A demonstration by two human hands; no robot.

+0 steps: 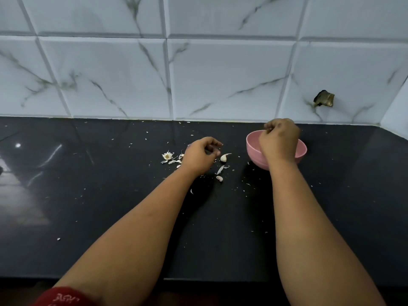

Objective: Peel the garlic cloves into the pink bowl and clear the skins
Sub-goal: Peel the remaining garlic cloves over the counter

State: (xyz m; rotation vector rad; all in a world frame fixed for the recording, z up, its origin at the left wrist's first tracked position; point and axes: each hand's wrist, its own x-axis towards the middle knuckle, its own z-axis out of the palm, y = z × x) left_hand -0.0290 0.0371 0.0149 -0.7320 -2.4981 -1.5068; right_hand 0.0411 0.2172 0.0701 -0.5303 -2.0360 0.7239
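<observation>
Garlic clove (223, 158) lies on the desk (110, 195) just right of the curled, empty-looking left hand (202, 154), while the right hand (279, 138), fingers bunched, hovers over the pink bowl (301, 149).

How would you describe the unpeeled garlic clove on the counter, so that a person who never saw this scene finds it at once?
Start at the pink bowl on the black counter. Look just to its left, beside the fingertips of the left hand: there lies the garlic clove. It is plump and whole with a pointed tail, while the skins around it are thin and flat.
</observation>
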